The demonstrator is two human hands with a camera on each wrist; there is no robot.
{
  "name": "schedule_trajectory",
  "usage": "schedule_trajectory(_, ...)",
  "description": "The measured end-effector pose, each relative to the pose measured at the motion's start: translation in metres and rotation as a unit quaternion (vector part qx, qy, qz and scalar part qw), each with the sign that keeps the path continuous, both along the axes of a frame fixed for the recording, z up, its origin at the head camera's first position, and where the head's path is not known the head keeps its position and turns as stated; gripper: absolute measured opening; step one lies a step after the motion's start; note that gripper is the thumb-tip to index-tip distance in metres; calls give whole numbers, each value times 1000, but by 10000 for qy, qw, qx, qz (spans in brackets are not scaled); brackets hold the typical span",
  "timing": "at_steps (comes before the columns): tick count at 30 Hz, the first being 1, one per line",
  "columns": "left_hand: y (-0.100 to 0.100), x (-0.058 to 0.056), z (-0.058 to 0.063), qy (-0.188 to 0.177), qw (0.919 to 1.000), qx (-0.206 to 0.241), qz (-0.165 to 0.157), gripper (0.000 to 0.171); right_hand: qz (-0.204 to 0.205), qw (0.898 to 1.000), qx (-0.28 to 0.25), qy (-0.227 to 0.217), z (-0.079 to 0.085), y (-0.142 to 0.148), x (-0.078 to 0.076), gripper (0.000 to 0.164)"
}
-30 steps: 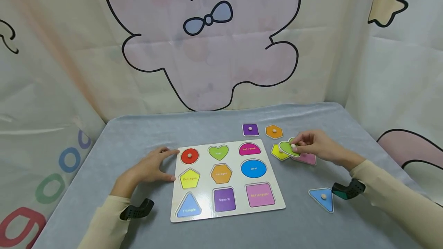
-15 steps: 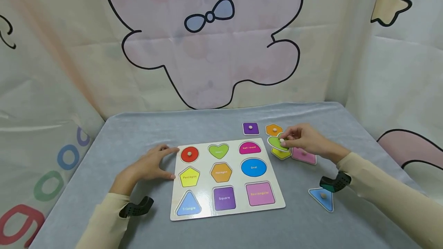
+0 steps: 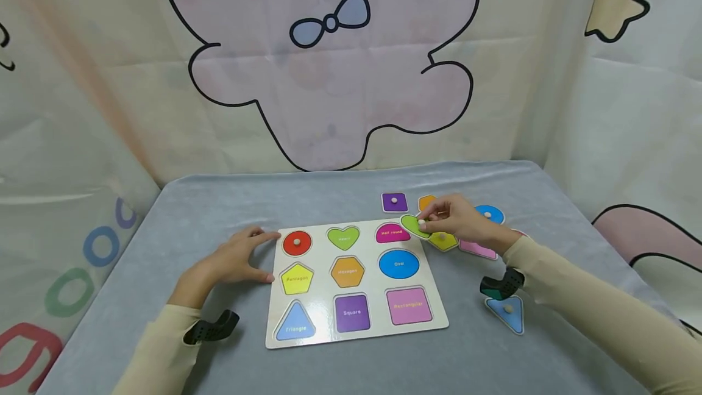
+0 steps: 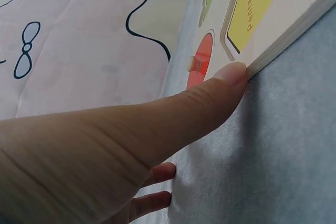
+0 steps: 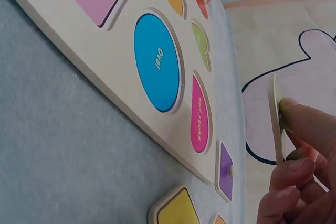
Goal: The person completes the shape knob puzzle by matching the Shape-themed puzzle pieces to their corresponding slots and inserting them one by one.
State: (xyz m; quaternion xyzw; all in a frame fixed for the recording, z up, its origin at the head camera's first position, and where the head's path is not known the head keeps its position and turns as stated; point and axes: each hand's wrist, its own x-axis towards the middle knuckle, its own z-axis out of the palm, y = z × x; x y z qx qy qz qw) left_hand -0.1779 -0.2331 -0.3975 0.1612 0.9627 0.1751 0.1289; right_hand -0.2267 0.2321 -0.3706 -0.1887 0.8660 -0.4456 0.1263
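My right hand [image 3: 457, 220] pinches the knob of a green heart puzzle piece [image 3: 411, 225], holding it above the upper right corner of the white shape board [image 3: 323, 316]. In the right wrist view the heart piece [image 5: 276, 119] appears edge-on between thumb and fingers. My left hand [image 3: 230, 264] touches the board's left edge with thumb and index finger, the fingers extended. The left wrist view has the thumb [image 4: 231, 74] right at the board's corner edge. A red circle piece [image 3: 297, 243] with a knob sits in the board's top left recess; the heart recess [image 3: 343, 238] shows its printed green.
Several knobbed pieces lie right of and behind the board: a purple square [image 3: 394, 202], an orange hexagon [image 3: 426, 201], a yellow pentagon [image 3: 443, 241], a pink rectangle [image 3: 477, 250] and a blue oval [image 3: 490, 213]. A blue triangle [image 3: 507, 313] lies nearer, beside the right wrist.
My right hand has carried the heart piece leftward from over the pink and yellow pieces to the board's upper right corner, uncovering the blue oval. The left hand stays at the board's edge.
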Motion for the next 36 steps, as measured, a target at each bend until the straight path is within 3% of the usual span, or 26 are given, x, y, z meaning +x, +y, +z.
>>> schedule_trajectory(8, -2, 1, 4, 110, 9999, 32, -53, 92, 21, 10000, 60, 31, -2, -17, -3, 23)
schedule_trajectory(20, -3, -3, -1, 13, 10000, 45, -19, 92, -151, 9995, 95, 252, -1, -47, -6, 20)
schedule_trajectory(36, -4, -1, -2, 23, 10000, 45, -13, 93, -289, 9994, 9, -196, -12, -99, -21, 17)
